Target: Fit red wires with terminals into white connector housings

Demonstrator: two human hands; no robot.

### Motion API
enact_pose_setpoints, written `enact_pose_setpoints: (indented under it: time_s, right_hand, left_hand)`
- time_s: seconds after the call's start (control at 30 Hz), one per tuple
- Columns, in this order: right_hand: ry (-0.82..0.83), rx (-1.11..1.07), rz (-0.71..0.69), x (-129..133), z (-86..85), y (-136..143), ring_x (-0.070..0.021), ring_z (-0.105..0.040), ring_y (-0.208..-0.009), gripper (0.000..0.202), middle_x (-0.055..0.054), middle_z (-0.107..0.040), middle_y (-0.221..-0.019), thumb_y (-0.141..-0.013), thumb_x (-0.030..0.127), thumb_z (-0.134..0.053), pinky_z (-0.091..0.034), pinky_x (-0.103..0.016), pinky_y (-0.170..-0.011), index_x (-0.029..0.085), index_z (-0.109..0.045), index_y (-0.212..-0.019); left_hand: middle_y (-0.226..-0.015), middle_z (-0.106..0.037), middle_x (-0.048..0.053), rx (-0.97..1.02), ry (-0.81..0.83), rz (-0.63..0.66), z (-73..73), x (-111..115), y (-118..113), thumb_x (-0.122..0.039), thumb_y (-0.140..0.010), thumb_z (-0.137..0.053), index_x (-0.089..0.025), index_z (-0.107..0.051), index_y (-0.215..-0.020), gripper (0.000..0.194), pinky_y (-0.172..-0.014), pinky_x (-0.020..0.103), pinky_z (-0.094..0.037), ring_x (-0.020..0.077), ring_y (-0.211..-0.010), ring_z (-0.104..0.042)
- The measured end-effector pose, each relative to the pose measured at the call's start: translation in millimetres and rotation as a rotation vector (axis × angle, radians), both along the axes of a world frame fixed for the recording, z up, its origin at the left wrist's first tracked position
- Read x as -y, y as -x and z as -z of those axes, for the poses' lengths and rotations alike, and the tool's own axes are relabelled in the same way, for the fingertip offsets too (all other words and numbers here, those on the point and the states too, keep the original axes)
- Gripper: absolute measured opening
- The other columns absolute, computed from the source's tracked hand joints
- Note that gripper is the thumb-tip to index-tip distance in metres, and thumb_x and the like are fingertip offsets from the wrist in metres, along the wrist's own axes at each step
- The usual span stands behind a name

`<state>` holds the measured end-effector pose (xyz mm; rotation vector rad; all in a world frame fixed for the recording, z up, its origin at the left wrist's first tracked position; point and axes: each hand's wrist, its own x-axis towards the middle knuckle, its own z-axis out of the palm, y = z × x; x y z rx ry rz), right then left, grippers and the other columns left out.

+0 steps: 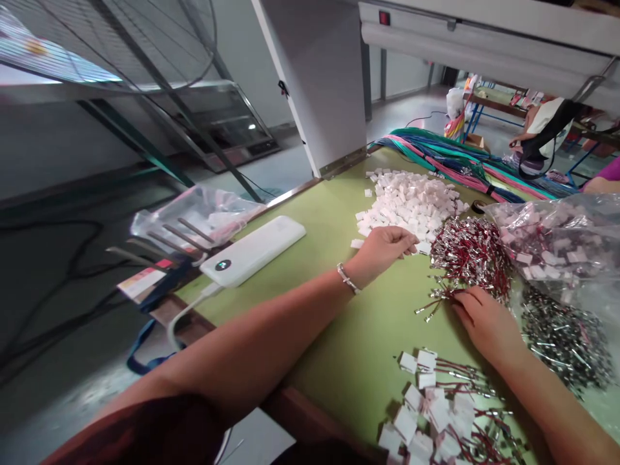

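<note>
My left hand [387, 248] is reached out over the table, its fingers pinched together at the near edge of a heap of white plastic connector housings [411, 200]. One white housing [423, 247] sits right at the fingertips; whether it is gripped is not clear. My right hand [487, 323] has its fingers closed on a few short red wires [436, 302] with metal terminals, at the near side of a pile of such wires [469, 252]. Closer to me lies a group of white housings with red wires in them [436, 413].
A white power bank [254, 252] with a cable lies at the table's left edge, beside a clear plastic bag [194, 213]. Bundled coloured cables [450, 158] run along the back. To the right are a bag of connectors [566, 239] and dark terminal pieces [566, 336]. Another person [542, 129] is beyond.
</note>
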<state>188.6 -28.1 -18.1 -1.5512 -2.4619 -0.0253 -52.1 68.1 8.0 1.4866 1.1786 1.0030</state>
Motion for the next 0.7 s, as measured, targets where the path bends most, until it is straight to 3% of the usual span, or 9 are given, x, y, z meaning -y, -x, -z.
enact_pose_setpoints:
  time_s: [0.17,0.27,0.4,0.5,0.6,0.7]
  right_hand:
    - [0.014,-0.311,0.034,-8.1,-27.2,-23.3,-0.0180,-0.062,-0.075,0.019,-0.005,-0.067,-0.087,-0.092,0.028,-0.049,-0.049,-0.031,-0.070,0.022,-0.067,-0.091]
    - [0.006,-0.339,0.056,-7.2,-38.8,-24.1,-0.0171,-0.061,-0.074,0.017,-0.004,-0.066,-0.083,-0.092,0.028,-0.051,-0.048,-0.029,-0.069,0.022,-0.066,-0.089]
    - [0.091,-0.015,0.043,1.1,-25.6,-0.9,-0.0177,-0.061,-0.071,0.018,-0.004,-0.065,-0.088,-0.092,0.027,-0.050,-0.045,-0.029,-0.062,0.023,-0.067,-0.089]
    - [0.055,0.166,0.084,4.5,-7.4,11.4,-0.0199,-0.061,-0.072,0.024,-0.006,-0.064,-0.085,-0.093,0.025,-0.047,-0.040,-0.029,-0.054,0.021,-0.068,-0.082]
    - [0.020,-0.011,0.063,2.9,-1.0,6.3,-0.0196,-0.063,-0.073,0.026,-0.006,-0.067,-0.087,-0.093,0.029,-0.046,-0.044,-0.029,-0.058,0.022,-0.069,-0.083]
    - [0.103,-0.352,0.110,1.5,-11.5,-4.4,-0.0177,-0.064,-0.068,0.023,-0.003,-0.070,-0.082,-0.089,0.038,-0.053,-0.048,-0.029,-0.063,0.024,-0.070,-0.084]
  left_hand:
    - [-0.071,-0.070,0.004,-0.168,-0.034,0.047,-2.1,4.8,-2.4,-0.029,-0.083,-0.058,-0.014,-0.070,-0.074,0.021,-0.055,0.021,-0.042,0.0090,-0.058,-0.055]
    - [-0.066,-0.068,0.002,-0.261,-0.110,0.033,-8.4,1.9,2.9,-0.027,-0.081,-0.058,-0.014,-0.069,-0.070,0.020,-0.057,0.022,-0.040,0.0093,-0.058,-0.053]
    - [-0.070,-0.067,0.001,-0.265,-0.225,-0.139,-18.7,-11.1,20.9,-0.025,-0.081,-0.055,-0.014,-0.067,-0.069,0.020,-0.061,0.022,-0.040,0.0105,-0.063,-0.054]
    - [-0.065,-0.063,0.000,-0.330,-0.204,-0.247,-21.7,-20.7,33.6,-0.025,-0.082,-0.054,-0.014,-0.065,-0.066,0.022,-0.058,0.023,-0.039,0.0106,-0.059,-0.051]
    - [-0.063,-0.061,0.000,-0.489,-0.182,-0.140,-18.4,-21.9,35.3,-0.024,-0.083,-0.056,-0.014,-0.066,-0.068,0.020,-0.058,0.024,-0.039,0.0119,-0.060,-0.053]
    - [-0.076,-0.067,0.003,-0.686,-0.265,0.027,-10.6,-15.5,25.4,-0.022,-0.084,-0.059,-0.016,-0.071,-0.079,0.014,-0.067,0.026,-0.043,0.0157,-0.072,-0.058]
